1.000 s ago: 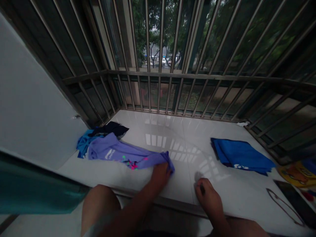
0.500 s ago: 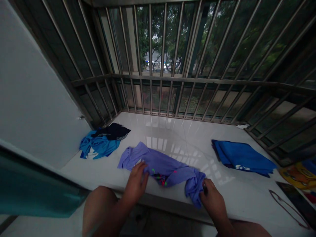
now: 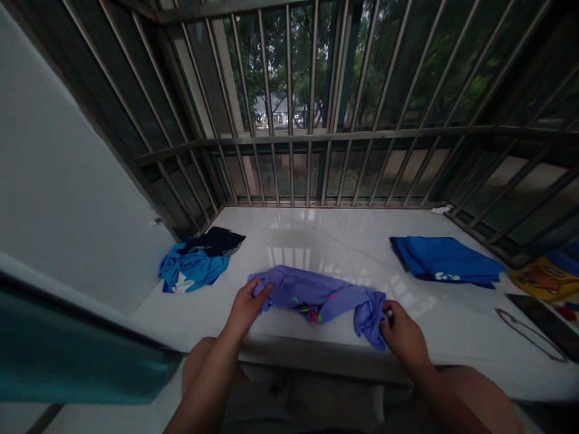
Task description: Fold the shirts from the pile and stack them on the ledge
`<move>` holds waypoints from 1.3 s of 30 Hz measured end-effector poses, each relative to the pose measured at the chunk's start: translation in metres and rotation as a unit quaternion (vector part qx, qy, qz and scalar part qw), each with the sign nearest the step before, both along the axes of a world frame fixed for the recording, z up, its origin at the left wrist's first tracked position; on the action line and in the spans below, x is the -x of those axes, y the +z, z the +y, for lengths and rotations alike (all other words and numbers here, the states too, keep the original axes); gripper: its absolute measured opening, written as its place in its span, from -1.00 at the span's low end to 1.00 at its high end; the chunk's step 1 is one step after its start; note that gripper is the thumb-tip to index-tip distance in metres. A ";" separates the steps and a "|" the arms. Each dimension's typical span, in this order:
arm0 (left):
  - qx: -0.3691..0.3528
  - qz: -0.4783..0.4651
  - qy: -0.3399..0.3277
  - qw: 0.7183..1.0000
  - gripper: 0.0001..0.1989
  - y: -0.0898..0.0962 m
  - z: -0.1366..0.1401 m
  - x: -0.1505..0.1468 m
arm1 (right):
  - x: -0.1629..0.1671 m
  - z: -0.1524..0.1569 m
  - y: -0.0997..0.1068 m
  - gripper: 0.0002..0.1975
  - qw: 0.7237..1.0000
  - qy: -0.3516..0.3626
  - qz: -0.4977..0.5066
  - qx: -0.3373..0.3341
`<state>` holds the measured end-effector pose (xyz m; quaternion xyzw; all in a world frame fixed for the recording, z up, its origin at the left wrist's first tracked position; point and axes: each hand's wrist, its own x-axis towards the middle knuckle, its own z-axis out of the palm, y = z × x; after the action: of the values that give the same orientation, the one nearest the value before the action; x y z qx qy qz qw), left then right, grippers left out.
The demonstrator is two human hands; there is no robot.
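Note:
A purple shirt (image 3: pixel 312 290) with a pink, green and dark print lies bunched lengthwise across the white ledge, near its front edge. My left hand (image 3: pixel 249 301) pinches the shirt's left end between thumb and fingers. At the other end, my right hand (image 3: pixel 401 330) is closed on the bunched cloth, which hangs a little toward the front edge. A small dark thing shows at the right hand's curled fingers; I cannot make out what it is.
Crumpled blue cloth (image 3: pixel 194 271) and a black garment (image 3: pixel 218 241) lie at the left wall. Folded blue clothes (image 3: pixel 446 259) sit at the right. Beyond them are a dark flat object (image 3: pixel 545 322), a cord loop (image 3: pixel 527 330) and a yellow item (image 3: pixel 549 278). Metal bars (image 3: pixel 312 137) enclose the ledge.
My left hand has gone from lying over the shirt to gripping its left end, which is now gathered in. The view has shifted slightly; the right hand keeps its hold.

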<state>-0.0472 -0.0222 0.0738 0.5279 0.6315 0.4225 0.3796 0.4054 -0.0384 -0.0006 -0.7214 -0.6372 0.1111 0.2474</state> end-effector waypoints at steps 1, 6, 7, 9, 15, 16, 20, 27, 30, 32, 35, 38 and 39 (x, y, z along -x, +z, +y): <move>-0.002 -0.047 -0.008 0.999 -0.50 0.003 -0.010 -0.005 | 0.000 0.000 0.002 -0.74 1.000 -0.006 0.008 -0.007; -0.028 -0.057 -0.038 0.997 -0.50 0.032 -0.056 -0.022 | 0.042 -0.007 0.028 -0.76 0.978 0.053 0.087 -0.182; -0.030 -0.031 -0.061 0.997 -0.52 0.041 -0.064 -0.025 | 0.063 -0.012 0.037 -0.73 0.968 0.098 0.101 -0.207; -0.021 0.023 -0.132 0.991 -0.59 0.060 -0.079 -0.028 | 0.114 -0.022 0.056 -0.46 0.948 0.233 0.129 -0.174; 0.024 0.139 -0.228 0.963 -0.72 0.107 -0.100 -0.005 | 0.201 -0.027 0.124 -0.57 0.851 0.479 0.197 0.088; 0.032 0.161 -0.223 0.961 -0.66 0.110 -0.100 0.004 | 0.197 -0.024 0.135 -0.61 0.850 0.470 0.221 0.094; 0.026 0.216 -0.206 0.954 -0.68 0.113 -0.087 0.040 | 0.159 -0.018 0.162 -0.71 0.863 0.388 0.314 0.082; -0.021 0.158 -0.149 0.976 -0.82 0.113 -0.079 0.065 | 0.097 -0.029 0.162 -0.47 0.800 0.033 0.593 0.087; -0.022 0.121 -0.130 0.984 -0.77 0.107 -0.074 0.056 | 0.079 -0.021 0.162 -0.46 0.791 -0.015 0.609 0.053; -0.021 0.119 -0.131 0.984 -0.75 0.100 -0.054 0.046 | 0.068 0.000 0.161 -0.45 0.810 -0.011 0.586 0.037; -0.063 0.144 -0.126 0.980 -0.75 0.092 0.008 0.029 | 0.054 0.054 0.160 -0.41 0.876 -0.019 0.481 -0.026; -0.062 0.229 -0.023 0.971 -0.73 0.085 0.072 0.010 | 0.045 0.110 0.155 -0.48 0.980 -0.076 0.181 -0.015; -0.068 0.256 0.002 0.964 -0.67 0.081 0.084 0.003 | 0.044 0.122 0.152 -0.52 0.993 -0.097 0.067 0.013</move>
<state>-0.0500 0.0621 0.1545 0.6415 0.6788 0.3157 0.1673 0.3618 0.0840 0.1515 -0.7736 -0.5448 0.1431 0.2901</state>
